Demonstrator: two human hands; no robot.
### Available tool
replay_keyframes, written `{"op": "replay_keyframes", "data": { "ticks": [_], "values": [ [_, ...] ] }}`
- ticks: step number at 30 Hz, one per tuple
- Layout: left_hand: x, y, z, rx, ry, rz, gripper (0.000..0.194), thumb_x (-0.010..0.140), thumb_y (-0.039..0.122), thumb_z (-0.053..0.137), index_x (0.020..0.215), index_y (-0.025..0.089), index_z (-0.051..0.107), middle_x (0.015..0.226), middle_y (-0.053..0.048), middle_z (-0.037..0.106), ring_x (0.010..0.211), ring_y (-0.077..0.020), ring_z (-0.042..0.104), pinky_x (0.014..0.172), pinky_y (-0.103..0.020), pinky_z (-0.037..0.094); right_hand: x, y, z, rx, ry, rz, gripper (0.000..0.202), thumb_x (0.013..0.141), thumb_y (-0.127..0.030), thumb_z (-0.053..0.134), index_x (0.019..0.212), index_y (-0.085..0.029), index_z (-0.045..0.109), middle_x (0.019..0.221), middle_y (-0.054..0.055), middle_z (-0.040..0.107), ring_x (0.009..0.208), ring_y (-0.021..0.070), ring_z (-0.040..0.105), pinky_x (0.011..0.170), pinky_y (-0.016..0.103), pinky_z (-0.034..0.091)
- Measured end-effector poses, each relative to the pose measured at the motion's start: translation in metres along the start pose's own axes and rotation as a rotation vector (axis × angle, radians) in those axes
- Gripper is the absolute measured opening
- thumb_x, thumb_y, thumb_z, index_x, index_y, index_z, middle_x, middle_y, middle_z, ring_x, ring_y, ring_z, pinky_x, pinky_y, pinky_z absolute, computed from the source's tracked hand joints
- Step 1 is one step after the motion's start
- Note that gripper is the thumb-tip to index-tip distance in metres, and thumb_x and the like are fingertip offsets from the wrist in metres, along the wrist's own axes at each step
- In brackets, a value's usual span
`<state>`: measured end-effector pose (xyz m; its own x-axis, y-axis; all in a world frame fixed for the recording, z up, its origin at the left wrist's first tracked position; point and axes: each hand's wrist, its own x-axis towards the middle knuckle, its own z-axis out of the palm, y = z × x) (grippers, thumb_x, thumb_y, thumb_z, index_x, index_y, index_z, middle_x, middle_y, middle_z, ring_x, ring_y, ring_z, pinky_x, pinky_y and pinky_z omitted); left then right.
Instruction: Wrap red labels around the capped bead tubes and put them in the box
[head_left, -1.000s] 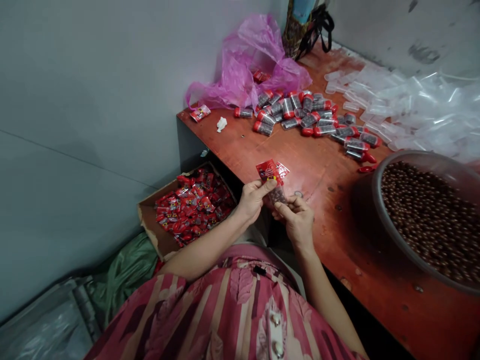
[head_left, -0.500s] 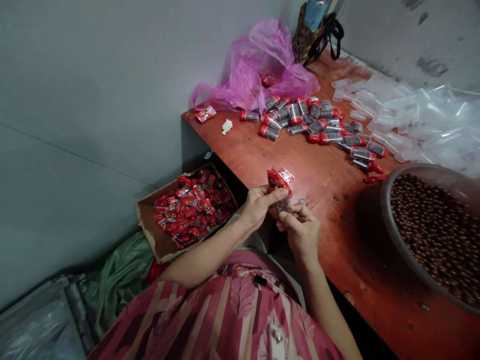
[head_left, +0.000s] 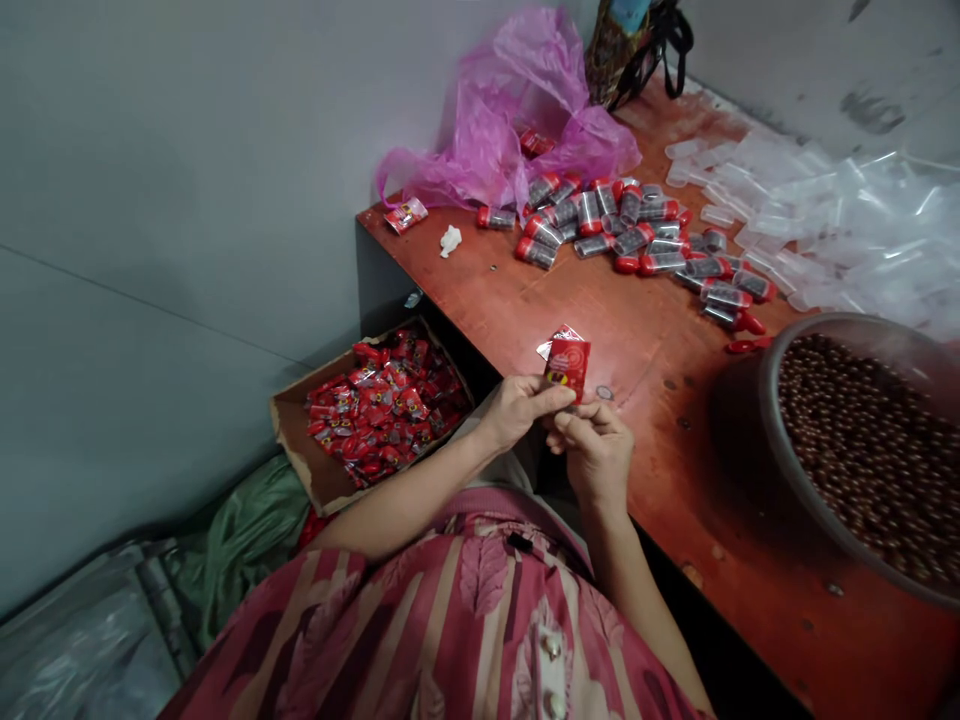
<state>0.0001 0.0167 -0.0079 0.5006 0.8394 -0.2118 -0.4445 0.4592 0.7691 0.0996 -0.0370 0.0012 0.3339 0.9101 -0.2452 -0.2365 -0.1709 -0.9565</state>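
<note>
A: Head cam, surface n room?
B: Worn reddish table (head_left: 577, 300) by a grey wall (head_left: 187, 150). Far side: pink plastic bag (head_left: 484, 130), then red-capped tubes (head_left: 589, 215) w/ dark contents, piled loosely; clear tubes (head_left: 840, 230) heaped right of those. Right side: tub (head_left: 768, 400) w/ brown balls (head_left: 862, 450).
A: Off the table?
B: Open carton (head_left: 294, 440) below, on the left, lots of red pkts (head_left: 386, 405) inside. Green sheeting (head_left: 244, 525) beside it.
A: Hands?
B: L hand (head_left: 514, 412) pinches the red pkt (head_left: 571, 362) b/w thumb n fingers, near the table's front edge. R hand (head_left: 600, 450) has its fingertips bunched just under it; can't tell what they grip, if anything.
A: Diff vs prev frame?
B: There the pkt's tilted n creased, brown contents showing below; now its printed red face is turned to cam. Tubes, carton, tub: same spots.
</note>
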Motion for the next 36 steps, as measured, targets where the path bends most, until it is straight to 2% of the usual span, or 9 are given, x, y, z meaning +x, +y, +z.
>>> {"op": "replay_keyframes", "data": {
  "ticks": [2,6,10,16,19,24,27,30,36],
  "values": [
    [-0.004,-0.004,-0.002,-0.072,-0.061,-0.058,0.034,0.067,0.042,0.07,0.068,0.009,0.063,0.049,0.001,0.051,0.039,-0.0077,0.044,0.041,-0.023,0.038,0.001,0.003,-0.001,0.047,-0.001,0.002,0.018,0.066,-0.025,0.073,0.068,-0.017,0.056,0.049,-0.004,0.061,0.038,0.0099,0.056,0.04,0.019,0.046],
    [-0.005,-0.008,-0.004,-0.172,0.067,-0.067,0.034,0.064,0.039,0.074,0.071,0.008,0.063,0.049,0.004,0.048,0.039,-0.0048,0.041,0.039,-0.019,0.034,0.004,0.005,0.001,-0.007,-0.051,-0.011,0.023,0.067,-0.029,0.074,0.076,-0.016,0.058,0.056,-0.003,0.065,0.045,0.0111,0.061,0.047,0.022,0.052],
    [-0.014,-0.002,-0.009,-0.245,0.115,-0.05,0.031,0.061,0.034,0.079,0.071,0.009,0.063,0.059,-0.001,0.059,0.05,-0.0089,0.055,0.052,-0.022,0.046,0.01,0.0,0.01,-0.045,-0.049,-0.119,0.03,0.062,-0.028,0.078,0.075,-0.018,0.053,0.059,-0.006,0.063,0.048,0.0093,0.06,0.048,0.021,0.052],
    [-0.039,0.006,-0.036,-0.357,0.514,0.191,0.058,0.07,0.065,0.057,0.1,0.016,0.062,0.104,-0.011,0.069,0.092,-0.0212,0.066,0.082,-0.034,0.052,0.019,-0.006,0.008,-0.057,-0.165,-0.089,0.034,0.063,-0.029,0.078,0.081,-0.019,0.051,0.063,-0.005,0.065,0.049,0.0101,0.061,0.047,0.02,0.05],
    [-0.031,0.004,-0.043,-0.029,0.507,0.166,0.062,0.073,0.062,0.057,0.113,0.015,0.059,0.111,-0.015,0.066,0.094,-0.0244,0.066,0.085,-0.038,0.051,0.025,-0.005,-0.004,-0.122,-0.065,-0.097,0.029,0.068,-0.033,0.074,0.083,-0.018,0.054,0.06,-0.005,0.062,0.047,0.0107,0.061,0.043,0.02,0.049],
    [0.028,0.008,-0.033,1.063,0.236,0.511,0.049,0.076,0.046,0.063,0.12,0.023,0.059,0.133,-0.009,0.054,0.126,-0.0253,0.045,0.109,-0.041,0.032,0.035,-0.008,-0.022,-0.177,0.016,-0.114,0.023,0.074,-0.035,0.069,0.083,-0.017,0.056,0.062,-0.004,0.062,0.047,0.0097,0.06,0.044,0.02,0.049],
    [0.062,0.006,-0.029,1.527,0.191,0.533,0.039,0.082,0.039,0.058,0.116,0.022,0.062,0.135,-0.009,0.051,0.132,-0.0294,0.037,0.111,-0.05,0.022,0.038,-0.012,-0.027,-0.196,0.013,-0.114,0.022,0.075,-0.034,0.069,0.083,-0.018,0.057,0.062,-0.003,0.062,0.048,0.0097,0.06,0.045,0.02,0.049],
    [0.077,-0.002,-0.03,1.684,0.223,0.536,0.029,0.086,0.033,0.052,0.11,0.023,0.066,0.133,-0.006,0.053,0.13,-0.0281,0.039,0.111,-0.051,0.023,0.041,-0.014,-0.032,-0.222,0.003,-0.101,0.02,0.075,-0.034,0.068,0.081,-0.018,0.058,0.06,-0.003,0.062,0.049,0.0099,0.06,0.046,0.02,0.048],
    [0.075,-0.009,-0.034,1.596,0.286,0.617,0.024,0.088,0.027,0.049,0.101,0.024,0.069,0.12,-0.004,0.063,0.123,-0.0245,0.048,0.109,-0.05,0.028,0.065,-0.012,-0.03,-0.286,0.046,-0.136,0.026,0.073,-0.039,0.068,0.086,-0.018,0.058,0.075,0.0,0.065,0.061,0.0111,0.062,0.054,0.022,0.05]
  ]
}}
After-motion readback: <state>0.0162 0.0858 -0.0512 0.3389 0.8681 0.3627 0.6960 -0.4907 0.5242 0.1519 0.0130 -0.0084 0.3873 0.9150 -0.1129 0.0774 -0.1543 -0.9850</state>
